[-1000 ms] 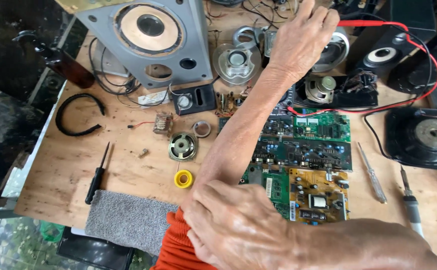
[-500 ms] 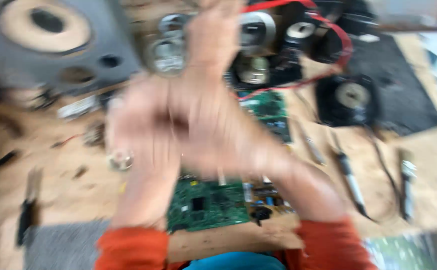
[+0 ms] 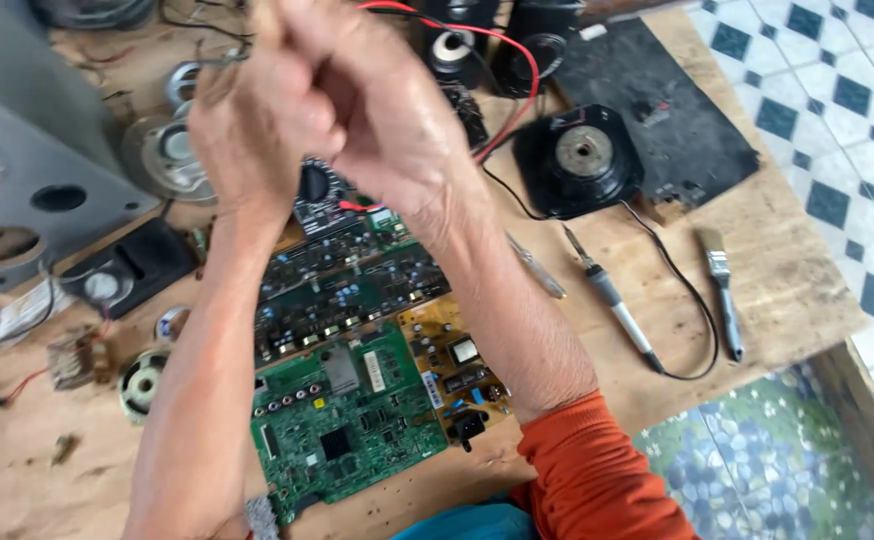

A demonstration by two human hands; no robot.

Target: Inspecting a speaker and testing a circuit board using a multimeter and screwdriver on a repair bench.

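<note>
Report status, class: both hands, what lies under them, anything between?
Left hand and right hand raised, pressed together, nothing visibly held. Circuit boards flat on the wooden table beneath. Nothing between hands and boards.

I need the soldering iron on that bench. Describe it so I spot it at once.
Start at the round black speaker on the wooden table, right of the circuit boards. Just below it lies the soldering iron, pointing up-left. Unlike the paintbrush on its right and the clear-handled screwdriver on its left, a black cord trails from its handle.

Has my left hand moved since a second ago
Yes. The left hand has drawn back from the far speakers and now meets the right hand above the dark circuit board.
</note>
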